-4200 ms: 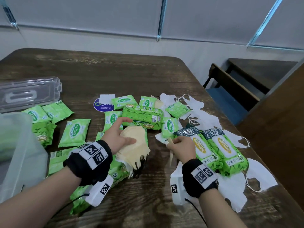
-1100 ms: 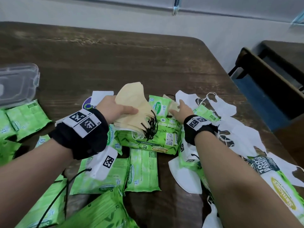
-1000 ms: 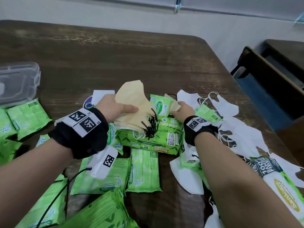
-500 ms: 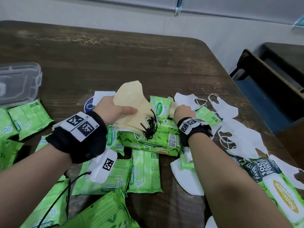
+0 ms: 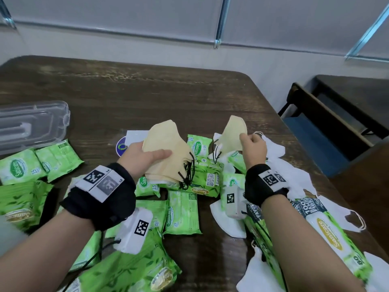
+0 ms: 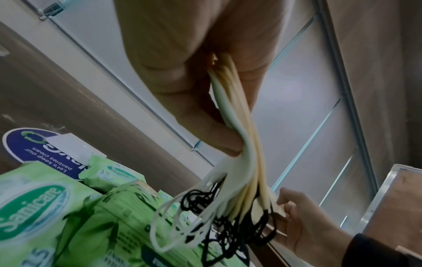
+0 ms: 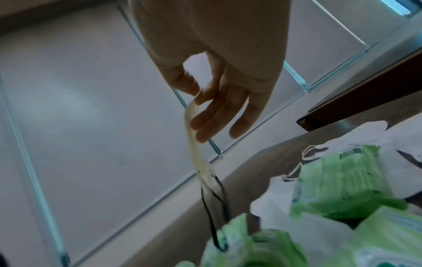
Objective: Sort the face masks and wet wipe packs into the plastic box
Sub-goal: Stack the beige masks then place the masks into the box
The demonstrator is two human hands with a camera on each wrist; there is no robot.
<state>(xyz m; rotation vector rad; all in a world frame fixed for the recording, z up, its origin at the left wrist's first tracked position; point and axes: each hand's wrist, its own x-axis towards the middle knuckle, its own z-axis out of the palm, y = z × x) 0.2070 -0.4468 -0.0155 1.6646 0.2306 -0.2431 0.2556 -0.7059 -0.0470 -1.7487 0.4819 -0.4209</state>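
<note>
Wipe packs [image 5: 182,211] lie nearest on the counter [image 5: 147,95], soft but heavier. Beyond, the left hand [image 5: 139,153] grips a light, floppy stack of masks [image 5: 166,150]; the right hand [image 5: 253,147] pinches one mask [image 5: 234,132] by its edge, the loops dangling.

Stack of beige masks [image 5: 166,152] with black loops held above bench; single beige mask [image 5: 233,133] lifted beside it. White masks [image 5: 294,178], green wipe packs [image 5: 181,211] scattered flat below.
</note>
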